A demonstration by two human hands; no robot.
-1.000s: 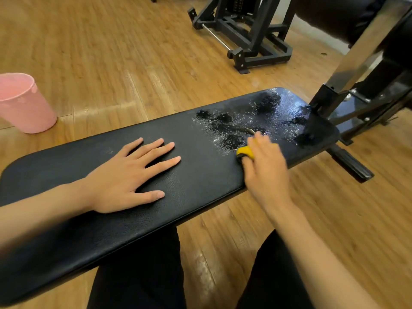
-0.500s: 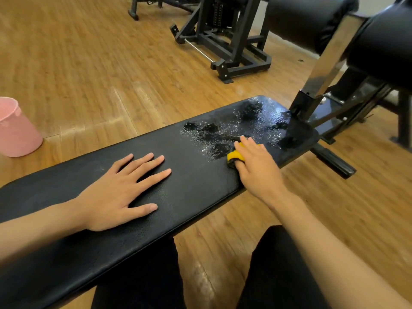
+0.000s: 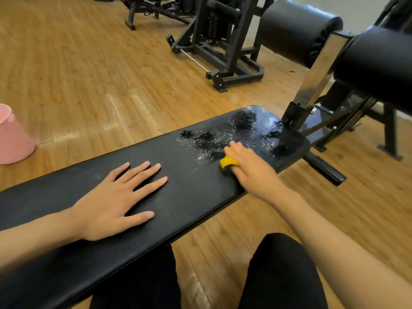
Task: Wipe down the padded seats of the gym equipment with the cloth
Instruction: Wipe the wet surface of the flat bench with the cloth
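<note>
Cloth first: a small yellow wad bunched under the right hand, whose fingers curl over it and press it to the padded seat at the near edge of the wet patch. It looks soft, light and probably damp, so the cloth should squash flat under the palm and glide easily over wet vinyl. The sensible hold is the one shown, fingers wrapped over the top with the bulk beneath (a loose corner would likely drag and smear). The left hand lies flat on the dry middle of the seat, fingers straight and spread, holding nothing, apparently bracing.

The seat is a long black bench pad, lightly textured and firm-looking. Its far end, beside the metal upright, glistens with droplets and foam broken by darker blotches, while the stretch towards the left hand looks matte and dry. Wet vinyl is likely slick, so pressure should matter more than speed.

Around it lie a glossy wooden floor, a pink bin well apart on the left, black roller pads above the bench end, and a black machine frame beyond
</note>
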